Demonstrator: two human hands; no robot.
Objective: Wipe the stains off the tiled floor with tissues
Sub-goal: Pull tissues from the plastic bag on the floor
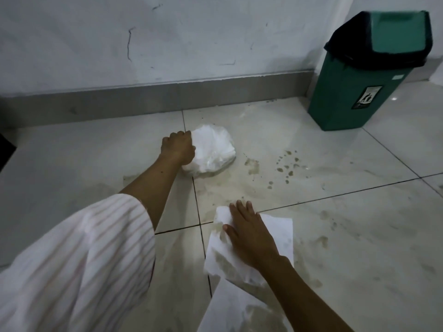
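While my right hand (249, 236) presses a flat tissue (275, 236) and my left hand (178, 147) grips the tissue bundle (212, 150), brown stains (286, 167) lie far-right, nearer the right.

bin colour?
Green bin with a black liner; head view shows it.

The pale tiled floor (359, 236) carries brown stains (286, 167), a white tissue bundle (213, 152), flat tissues (278, 233) and a green bin (354, 92).
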